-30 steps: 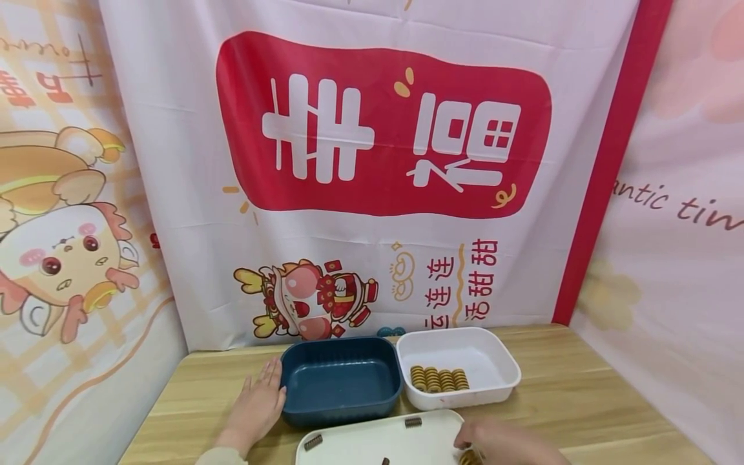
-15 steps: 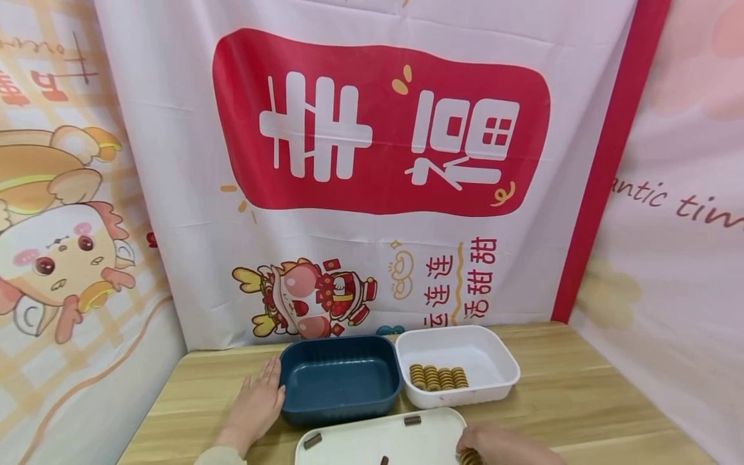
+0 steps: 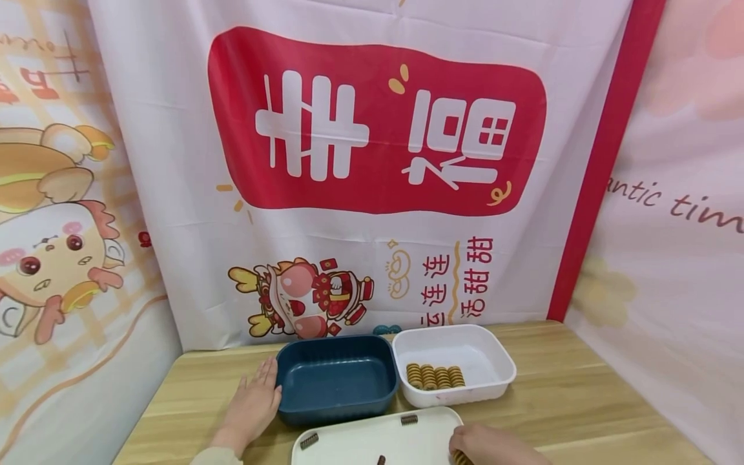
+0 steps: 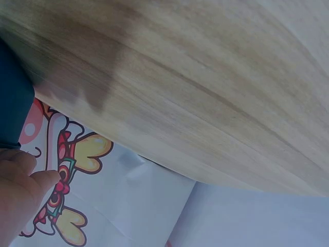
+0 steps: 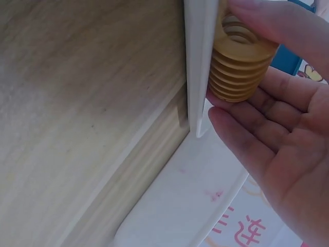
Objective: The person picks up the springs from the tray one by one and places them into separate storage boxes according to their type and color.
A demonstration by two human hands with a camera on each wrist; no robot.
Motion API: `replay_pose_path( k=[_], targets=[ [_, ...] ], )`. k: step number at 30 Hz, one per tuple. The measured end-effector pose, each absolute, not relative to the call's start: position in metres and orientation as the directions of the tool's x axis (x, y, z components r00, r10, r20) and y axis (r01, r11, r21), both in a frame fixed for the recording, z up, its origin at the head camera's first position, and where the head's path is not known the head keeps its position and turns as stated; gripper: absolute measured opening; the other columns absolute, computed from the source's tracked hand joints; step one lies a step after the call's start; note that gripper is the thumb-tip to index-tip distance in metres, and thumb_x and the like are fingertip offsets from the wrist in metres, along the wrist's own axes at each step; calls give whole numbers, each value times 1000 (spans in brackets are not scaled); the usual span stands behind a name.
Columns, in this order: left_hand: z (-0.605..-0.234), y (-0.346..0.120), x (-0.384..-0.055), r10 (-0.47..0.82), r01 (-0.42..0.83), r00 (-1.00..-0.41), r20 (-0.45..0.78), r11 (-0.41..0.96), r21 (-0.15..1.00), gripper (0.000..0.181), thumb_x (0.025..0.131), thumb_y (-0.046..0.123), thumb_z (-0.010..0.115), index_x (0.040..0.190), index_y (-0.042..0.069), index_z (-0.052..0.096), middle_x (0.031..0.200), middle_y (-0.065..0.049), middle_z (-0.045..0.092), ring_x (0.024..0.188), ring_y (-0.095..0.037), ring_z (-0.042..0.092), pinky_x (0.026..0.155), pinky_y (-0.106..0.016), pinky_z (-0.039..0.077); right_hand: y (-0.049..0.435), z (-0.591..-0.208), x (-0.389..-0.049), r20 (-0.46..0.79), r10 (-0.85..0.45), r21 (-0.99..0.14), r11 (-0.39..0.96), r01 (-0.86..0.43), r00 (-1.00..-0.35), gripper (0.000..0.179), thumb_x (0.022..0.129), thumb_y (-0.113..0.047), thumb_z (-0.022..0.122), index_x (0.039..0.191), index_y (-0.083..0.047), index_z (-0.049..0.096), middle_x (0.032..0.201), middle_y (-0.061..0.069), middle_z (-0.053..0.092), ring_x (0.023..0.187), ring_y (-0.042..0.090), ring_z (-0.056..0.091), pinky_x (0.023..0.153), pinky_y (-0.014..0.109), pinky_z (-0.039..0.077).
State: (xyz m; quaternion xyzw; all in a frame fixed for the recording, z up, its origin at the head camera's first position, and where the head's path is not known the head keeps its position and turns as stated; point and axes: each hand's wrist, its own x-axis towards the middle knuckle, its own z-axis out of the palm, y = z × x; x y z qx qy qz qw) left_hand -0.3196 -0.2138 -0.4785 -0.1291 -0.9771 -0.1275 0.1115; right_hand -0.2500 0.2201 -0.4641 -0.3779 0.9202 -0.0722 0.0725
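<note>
My left hand (image 3: 252, 402) rests its fingers against the left wall of a dark blue bin (image 3: 337, 416), and the left wrist view shows part of that hand at its lower left edge. At the right edge of a cream tray (image 3: 351, 442), my right hand (image 3: 485, 444) holds a yellow coil spring (image 5: 237, 72) between thumb and fingers. Two small dark springs lie near the tray's far side: a left one (image 3: 309, 441) and one nearer the middle (image 3: 409, 420). A dark brown piece (image 3: 381, 460) shows at the bottom of the head view.
Right of the blue bin stands a white bin (image 3: 482, 391) with several yellow springs (image 3: 434, 376) lined up at its near left. All of it is on a wooden table (image 3: 604, 394). A printed cloth (image 3: 378, 226) hangs behind.
The head view has shifted slightly. My right hand stays at the tray's right edge with the yellow spring, and my left hand stays on the blue bin.
</note>
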Motion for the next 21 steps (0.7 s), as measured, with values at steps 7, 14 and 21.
replay_pose_path(
  k=[7, 14, 21],
  targets=[
    [-477, -215, -318, 225, 279, -944, 242, 936, 217, 56, 98, 20, 45, 140, -14, 34, 146, -30, 32, 135, -44, 29, 104, -66, 21, 217, -469, -252, -11, -749, -41, 662, -748, -662, 10, 74, -21, 73, 80, -21, 66, 74, -16, 53, 68, -4, 47, 61, 15, 42],
    [-478, -215, -318, 220, 269, -949, 225, 938, 217, 56, 98, 20, 45, 140, -14, 33, 147, -29, 32, 136, -43, 28, 105, -66, 20, 221, -470, -252, 22, -770, -61, 635, -770, -637, 9, 74, -22, 73, 80, -21, 66, 73, -17, 52, 66, -5, 46, 59, 13, 41],
    [-479, -215, -318, 221, 276, -943, 251, 937, 213, 54, 98, 20, 45, 139, -14, 35, 146, -28, 34, 135, -43, 30, 104, -66, 21, 222, -471, -252, 53, -794, -56, 604, -795, -606, 8, 74, -21, 73, 80, -21, 67, 73, -17, 54, 67, -6, 46, 59, 10, 39]
  ],
)
